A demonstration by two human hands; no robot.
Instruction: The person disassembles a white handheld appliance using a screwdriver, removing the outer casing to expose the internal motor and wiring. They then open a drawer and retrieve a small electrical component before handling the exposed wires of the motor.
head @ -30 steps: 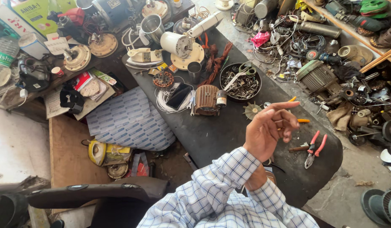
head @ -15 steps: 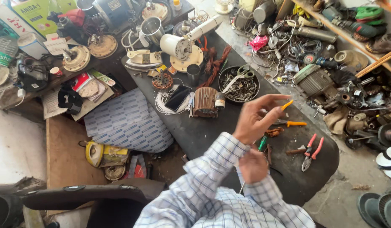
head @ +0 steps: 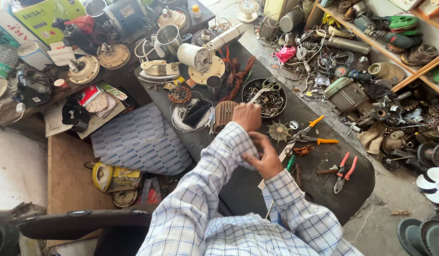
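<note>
My left hand (head: 248, 116) reaches forward over the dark workbench (head: 319, 199) and closes on the right edge of a copper-wound motor stator (head: 223, 114). My right hand (head: 265, 156) sits just behind it, with thumb and fingers pinching the checked cuff of my left sleeve (head: 231, 142). A small pale fan impeller (head: 278, 131) and orange-handled pliers (head: 310, 135) lie to the right of both hands. A green-handled screwdriver (head: 289, 162) lies beside my right wrist.
A black bowl of metal parts and scissors (head: 264, 97) stands beyond my left hand. A phone (head: 196, 113) rests on a white wire coil left of the stator. Red-handled pliers (head: 345, 170) lie near the bench's right end. Motors, wires and scrap crowd the floor at right.
My left hand has moved from above the orange pliers leftward and down onto the stator. My right hand has come up from beneath it to my left sleeve cuff.
</note>
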